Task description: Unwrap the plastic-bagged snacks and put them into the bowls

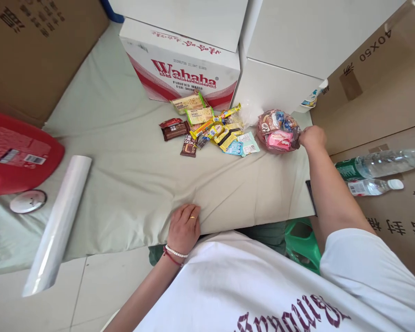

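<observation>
My right hand is closed at the right rim of a clear reddish bowl, its fingertips hidden behind the edge. Inside the bowl lie wrapped snacks, among them a pink packet. Left of it spreads a loose pile of packaged snacks: yellow-green cracker packs, a dark brown bar, a cocoa packet, a yellow-black packet and a pale blue packet. Near the table's front edge my left hand rests on the cloth, fingers lying down, holding nothing.
A Wahaha water carton and white boxes stand behind the snacks. On the left are a red container, a round tin-like object and a roll of clear film overhanging the edge. Plastic bottles lie right, by cardboard.
</observation>
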Demonstrator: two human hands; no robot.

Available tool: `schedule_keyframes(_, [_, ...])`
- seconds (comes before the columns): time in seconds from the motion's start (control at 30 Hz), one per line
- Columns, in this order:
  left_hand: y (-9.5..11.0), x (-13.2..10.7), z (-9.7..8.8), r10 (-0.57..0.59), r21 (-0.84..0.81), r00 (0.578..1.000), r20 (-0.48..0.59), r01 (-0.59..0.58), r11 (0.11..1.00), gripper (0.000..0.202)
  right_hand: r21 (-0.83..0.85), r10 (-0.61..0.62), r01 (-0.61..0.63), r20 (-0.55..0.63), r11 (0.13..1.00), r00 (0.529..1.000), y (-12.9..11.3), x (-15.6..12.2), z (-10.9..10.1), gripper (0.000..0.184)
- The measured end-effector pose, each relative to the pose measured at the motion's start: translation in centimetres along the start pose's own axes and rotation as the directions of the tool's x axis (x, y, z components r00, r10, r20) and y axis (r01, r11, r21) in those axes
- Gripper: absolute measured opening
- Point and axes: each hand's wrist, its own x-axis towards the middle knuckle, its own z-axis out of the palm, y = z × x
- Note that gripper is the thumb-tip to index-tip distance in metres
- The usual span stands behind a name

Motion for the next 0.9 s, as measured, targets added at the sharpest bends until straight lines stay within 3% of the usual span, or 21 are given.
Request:
schedule_keyframes(0.07, [0.0,-0.1,0.1,0.001,0.008,1.0,0.001,-0.001,1.0,0.034,0.007,-0.029,0.03,-0.114,1.0,0.993,-3.0,-0.3,-1.2,0.036])
schedule_keyframes(0.13, [0.0,-0.2,0.2,-0.013,0.01,1.0,0.011,0.013,1.0,0.035,0.037,-0.194,0.201,-0.142,0.979,0.971,-7.4,-1.5,-1.1,0.036])
schedule_keyframes(0.17, [0.0,-0.3,0.2,-0.023,0.008,1.0,0.016,0.023,1.0,0.036,0.069,-0.333,0.338,-0.077,0.939,0.94,-9.9,-2.3,-0.6,0.035])
schedule_keyframes(0.23, [0.1,-0.3,0.3,-0.04,0.005,0.999,0.028,0.04,0.999,0.038,0.113,-0.553,0.547,0.03,0.83,0.833,-14.7,-3.8,1.2,0.042])
schedule_keyframes(0.3, [0.2,-0.3,0.2,-0.047,0.002,0.998,0.035,0.047,0.999,0.039,0.113,-0.665,0.655,0.095,0.747,0.741,-18.6,-4.9,3.4,0.058])
schedule_keyframes(0.33, [0.3,-0.3,0.2,-0.047,0.0,0.998,0.037,0.047,0.999,0.039,0.1,-0.677,0.67,0.123,0.736,0.726,-20.0,-5.2,4.3,0.064])
schedule_keyframes(0.4, [0.4,-0.2,0.1,-0.051,-0.009,0.998,0.034,0.051,0.999,0.038,0.07,-0.641,0.641,0.189,0.764,0.744,-21.5,-5.4,5.7,0.063])
schedule_keyframes(0.47, [0.4,-0.1,0.0,-0.059,-0.04,0.998,0.02,0.06,0.997,0.035,0.077,-0.603,0.603,0.224,0.794,0.766,-21.3,-5.8,6.0,0.053])
schedule_keyframes(0.53, [0.4,-0.2,-0.4,-0.073,-0.123,0.997,-0.006,0.072,0.99,0.031,0.183,-0.637,0.612,0.159,0.77,0.754,-19.8,-6.9,5.6,0.043])
schedule_keyframes(0.63, [0.6,-0.1,-1.3,-0.174,-0.32,0.982,-0.072,0.143,0.937,0.023,0.503,-0.654,0.6,-0.088,0.622,0.751,-15.9,-10.6,4.4,0.031])
schedule_keyframes(0.7, [1.1,0.5,-1.8,-0.294,-0.461,0.953,-0.072,0.23,0.857,0.018,0.735,-0.546,0.465,-0.153,0.494,0.823,-13.0,-14.3,3.7,0.021])
schedule_keyframes(0.77, [1.9,1.9,-2.0,-0.397,-0.629,0.917,0.046,0.335,0.702,0.019,0.904,-0.438,0.238,-0.064,0.356,0.897,-10.4,-18.2,3.5,0.018])
schedule_keyframes(0.8, [2.4,2.9,-1.8,-0.423,-0.708,0.893,0.153,0.397,0.583,0.024,0.949,-0.41,0.116,0.016,0.294,0.912,-9.4,-20.1,3.5,0.018])
schedule_keyframes(0.9, [4.4,6.3,-0.7,-0.38,-0.788,0.764,0.521,0.602,0.13,0.059,0.971,-0.41,-0.17,0.225,0.166,0.884,-7.6,-24.8,4.0,0.023])
